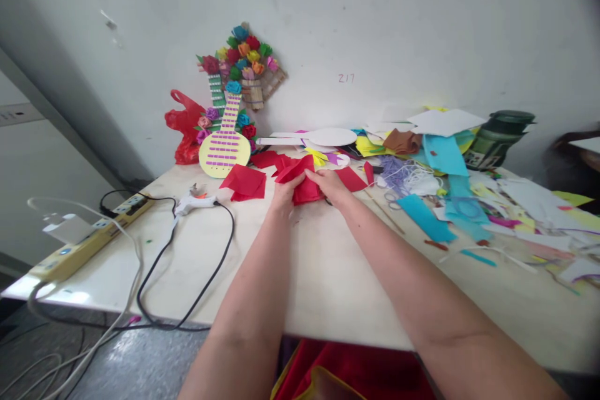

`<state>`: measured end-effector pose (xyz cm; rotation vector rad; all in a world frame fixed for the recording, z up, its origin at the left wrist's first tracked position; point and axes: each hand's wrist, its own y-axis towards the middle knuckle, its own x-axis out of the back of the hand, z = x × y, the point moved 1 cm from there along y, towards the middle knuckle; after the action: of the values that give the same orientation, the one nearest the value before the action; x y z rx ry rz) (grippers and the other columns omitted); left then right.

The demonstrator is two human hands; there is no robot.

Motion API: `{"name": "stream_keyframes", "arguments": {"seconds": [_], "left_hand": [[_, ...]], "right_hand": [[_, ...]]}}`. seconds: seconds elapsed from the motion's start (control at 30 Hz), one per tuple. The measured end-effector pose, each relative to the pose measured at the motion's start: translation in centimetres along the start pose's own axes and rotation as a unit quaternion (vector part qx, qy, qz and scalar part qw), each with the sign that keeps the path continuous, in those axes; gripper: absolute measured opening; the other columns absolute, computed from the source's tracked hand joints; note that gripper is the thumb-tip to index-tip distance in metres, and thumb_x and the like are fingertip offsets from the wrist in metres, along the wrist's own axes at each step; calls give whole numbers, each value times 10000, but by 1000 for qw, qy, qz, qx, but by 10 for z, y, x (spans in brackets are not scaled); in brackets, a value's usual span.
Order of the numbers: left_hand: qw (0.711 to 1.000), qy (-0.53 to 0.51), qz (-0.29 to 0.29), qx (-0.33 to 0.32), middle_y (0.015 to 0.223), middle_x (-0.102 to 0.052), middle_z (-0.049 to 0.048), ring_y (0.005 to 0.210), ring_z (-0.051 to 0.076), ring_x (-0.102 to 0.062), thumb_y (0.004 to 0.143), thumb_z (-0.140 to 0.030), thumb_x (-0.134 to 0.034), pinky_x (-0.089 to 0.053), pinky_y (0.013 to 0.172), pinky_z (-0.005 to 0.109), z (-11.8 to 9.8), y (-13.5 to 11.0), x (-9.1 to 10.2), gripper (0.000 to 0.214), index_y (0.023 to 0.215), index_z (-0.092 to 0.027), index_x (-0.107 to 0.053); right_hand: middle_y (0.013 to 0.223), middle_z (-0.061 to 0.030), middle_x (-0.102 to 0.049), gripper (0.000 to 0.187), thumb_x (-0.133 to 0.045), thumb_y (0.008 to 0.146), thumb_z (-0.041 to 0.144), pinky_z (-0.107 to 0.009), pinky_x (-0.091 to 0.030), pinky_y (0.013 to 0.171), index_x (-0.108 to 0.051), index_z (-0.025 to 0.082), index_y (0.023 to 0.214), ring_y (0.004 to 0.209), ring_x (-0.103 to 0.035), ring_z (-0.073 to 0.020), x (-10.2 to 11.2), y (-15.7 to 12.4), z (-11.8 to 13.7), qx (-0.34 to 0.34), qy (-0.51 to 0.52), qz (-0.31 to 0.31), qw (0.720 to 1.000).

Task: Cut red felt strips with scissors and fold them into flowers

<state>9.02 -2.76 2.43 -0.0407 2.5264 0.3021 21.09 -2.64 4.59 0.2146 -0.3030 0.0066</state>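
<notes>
Both my hands meet over the table's middle, closed on red paper. My left hand (285, 192) grips the near left side of the folded red paper (307, 190), fingers partly hidden beneath it. From the right, my right hand (328, 182) pinches the same paper near its top. A stack of red paper squares (244, 182) lies to the left of my hands, and another red piece (350, 179) lies to the right. Behind them stands a yellow paper lute (224, 153) with purple strips, leaning among paper flowers (248, 53).
A white glue gun (197, 202) with a black cord rests at left, near a power strip (79, 256). Coloured paper scraps (426, 217), yarn (405, 175), scissors (391, 200) and a thin stick (387, 214) cover the right side. A dark green bottle (497, 140) stands behind.
</notes>
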Motion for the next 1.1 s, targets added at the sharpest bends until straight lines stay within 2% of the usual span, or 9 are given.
{"name": "stream_keyframes", "arguments": {"seconds": [0.1, 0.2, 0.4, 0.57, 0.67, 0.8, 0.9, 1.1], "left_hand": [[1000, 2, 4, 2, 891, -670, 71, 881, 231, -616, 500, -231, -775, -452, 860, 403, 1, 2, 2, 438, 901, -148, -619], [1000, -8, 0, -1, 865, -675, 68, 862, 225, -623, 498, -238, -777, -457, 854, 388, -1, 4, 4, 414, 874, -147, -627], [998, -12, -68, -9, 759, -676, 60, 756, 204, -643, 519, -257, -771, -491, 788, 360, -3, 9, 12, 326, 787, -124, -641], [997, 2, -80, 3, 706, -667, 68, 699, 191, -641, 553, -284, -750, -505, 720, 325, -6, 12, 20, 306, 777, -105, -643], [995, 27, -83, 40, 644, -650, 49, 607, 162, -622, 549, -271, -745, -501, 615, 272, -10, 13, 26, 256, 722, -117, -635], [991, 89, -35, 91, 583, -619, 34, 463, 123, -556, 533, -294, -754, -460, 492, 248, -13, 11, 31, 249, 656, -126, -618], [988, 105, -10, 112, 579, -617, 38, 458, 118, -547, 507, -288, -772, -448, 471, 239, -15, 8, 30, 266, 638, -124, -609], [988, 124, -35, 84, 603, -636, 39, 493, 124, -560, 538, -319, -751, -454, 489, 234, -13, 7, 24, 266, 685, -129, -636]], "right_hand": [[499, 29, -462, 301, -493, 745, 426, -235, -315, 514, -505, 178, 575, 533, -430, -123, -4, 5, -6, 31, -79, -46, 995], [557, 9, -490, 290, -434, 787, 386, -246, -298, 537, -521, 182, 600, 576, -434, -139, -1, 6, -5, 31, -178, -91, 979], [733, -63, -601, 300, -362, 847, 347, -260, -299, 587, -602, 177, 787, 689, -496, -181, 4, -1, 4, 15, -308, -126, 943], [772, -76, -625, 342, -345, 861, 381, -260, -302, 585, -615, 176, 822, 706, -511, -193, 5, -1, 2, 16, -328, -133, 935], [786, -73, -628, 357, -334, 863, 397, -259, -299, 581, -614, 178, 825, 709, -511, -192, 8, 1, -3, 12, -325, -154, 933], [774, -72, -627, 370, -326, 866, 405, -258, -295, 577, -612, 173, 825, 696, -504, -190, 11, 2, -9, 12, -317, -173, 933], [753, -69, -624, 370, -336, 863, 406, -257, -290, 571, -613, 168, 805, 678, -495, -186, 13, 3, -10, 9, -314, -178, 932], [740, -59, -632, 365, -350, 857, 414, -256, -285, 564, -621, 179, 789, 663, -495, -179, 14, 2, -12, 17, -306, -192, 932]]}}
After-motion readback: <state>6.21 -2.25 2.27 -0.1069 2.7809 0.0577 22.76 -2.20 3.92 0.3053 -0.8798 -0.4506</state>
